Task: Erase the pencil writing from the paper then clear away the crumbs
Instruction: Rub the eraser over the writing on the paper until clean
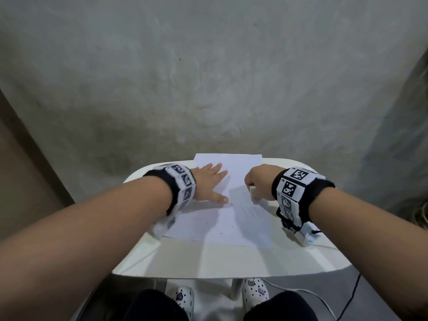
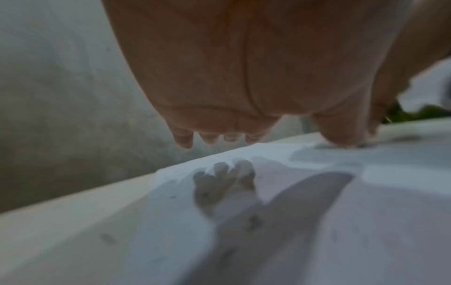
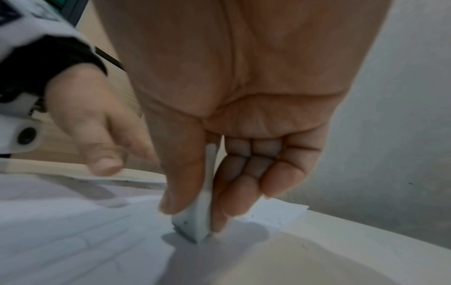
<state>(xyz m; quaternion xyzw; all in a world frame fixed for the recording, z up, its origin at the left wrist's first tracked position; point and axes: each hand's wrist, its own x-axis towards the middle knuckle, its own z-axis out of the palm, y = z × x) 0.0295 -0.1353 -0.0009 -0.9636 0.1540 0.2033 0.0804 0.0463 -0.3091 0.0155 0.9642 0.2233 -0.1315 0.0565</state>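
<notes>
A white sheet of paper (image 1: 220,218) lies on a small white table (image 1: 208,260), with its far edge hanging over the table's back rim. My left hand (image 1: 217,181) lies flat on the sheet's upper left part, fingers straight and thumb spread. My right hand (image 1: 251,186) pinches a white eraser (image 1: 254,195) between thumb and fingers. In the right wrist view the eraser (image 3: 195,221) stands tip-down on the paper (image 3: 61,221) near its right edge. Faint pencil lines (image 1: 249,210) show just below the eraser. Small dark crumbs (image 1: 232,227) dot the sheet.
A grey concrete wall (image 1: 208,77) rises right behind the table. A brown panel (image 1: 20,181) stands at the left. Under the table's near edge are my feet in white clogs (image 1: 254,290), and a dark cable (image 1: 354,288) runs over the floor at the right.
</notes>
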